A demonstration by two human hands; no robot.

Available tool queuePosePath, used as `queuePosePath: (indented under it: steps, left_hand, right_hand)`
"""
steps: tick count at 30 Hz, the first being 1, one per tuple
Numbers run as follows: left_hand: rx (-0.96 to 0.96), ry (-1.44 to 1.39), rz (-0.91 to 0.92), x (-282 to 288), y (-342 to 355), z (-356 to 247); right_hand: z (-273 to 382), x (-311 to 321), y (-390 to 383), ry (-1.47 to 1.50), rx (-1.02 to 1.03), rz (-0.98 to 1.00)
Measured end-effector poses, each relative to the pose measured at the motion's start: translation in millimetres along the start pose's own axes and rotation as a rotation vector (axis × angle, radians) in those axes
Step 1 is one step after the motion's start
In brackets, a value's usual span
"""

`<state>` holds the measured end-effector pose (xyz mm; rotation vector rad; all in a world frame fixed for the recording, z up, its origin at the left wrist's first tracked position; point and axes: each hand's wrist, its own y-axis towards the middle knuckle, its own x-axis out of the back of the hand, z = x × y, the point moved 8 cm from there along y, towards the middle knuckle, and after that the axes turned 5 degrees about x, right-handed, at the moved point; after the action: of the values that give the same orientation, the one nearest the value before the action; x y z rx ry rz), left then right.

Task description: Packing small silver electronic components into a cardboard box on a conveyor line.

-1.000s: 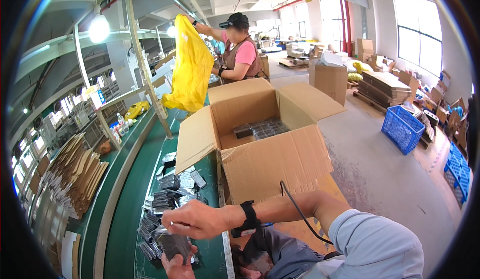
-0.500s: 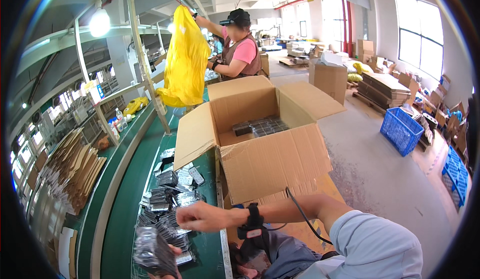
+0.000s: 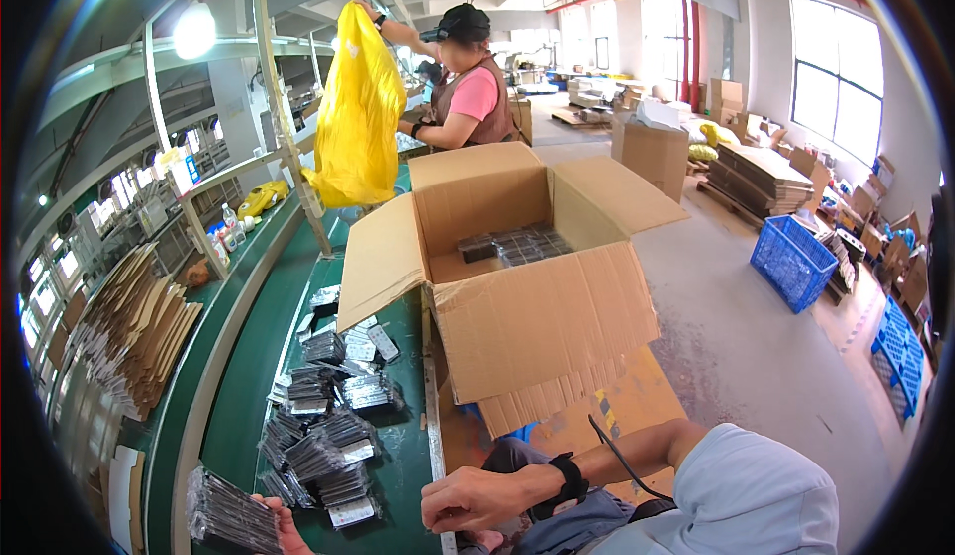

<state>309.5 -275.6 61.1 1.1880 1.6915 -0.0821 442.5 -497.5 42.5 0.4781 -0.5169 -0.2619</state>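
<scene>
At the lower left, my left hand [image 3: 286, 529] is closed on the edge of a stack of thin dark flat pieces in clear plastic [image 3: 233, 511]. My right hand [image 3: 476, 498] is loosely curled over the right edge of the green conveyor belt [image 3: 390, 461], with nothing seen in its fingers. Between the hands and farther up the belt lie several more plastic-wrapped stacks [image 3: 320, 451], some with pale labelled faces. An open cardboard box [image 3: 547, 328] stands just beyond my right arm, with wrapped dark packs [image 3: 527, 247] on its bottom.
Across the belt's far end, a person [image 3: 476, 107] holds up a yellow plastic bag [image 3: 360, 117]. A metal post [image 3: 284, 107] rises beside the belt. Flattened cardboard [image 3: 129, 331] leans at the left. A blue crate [image 3: 793, 262] and blue pallet [image 3: 898, 356] sit on the floor to the right.
My left hand has moved left with the wrapped stack. My right hand has drawn back to the right, from above the pile to the belt's edge. The yellow bag has shifted slightly.
</scene>
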Motion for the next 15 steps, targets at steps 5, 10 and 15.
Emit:
queuePosePath:
  steps: [5, 10, 15]
  left_hand:
    - [-0.005, -0.038, -0.02, 4.3, -1.5, -2.1]
    - [0.013, -0.057, -0.042, 5.6, -2.4, -2.2]
    - [-0.017, 0.044, 0.012, -8.6, 0.6, -5.6]
  right_hand:
    - [-14.1, -9.6, -13.3, -0.034, 0.006, 0.03]
    - [-12.4, -19.2, -18.7, -0.02, 0.015, 0.044]
    - [-7.2, -26.6, -20.4, 0.019, 0.018, 0.062]
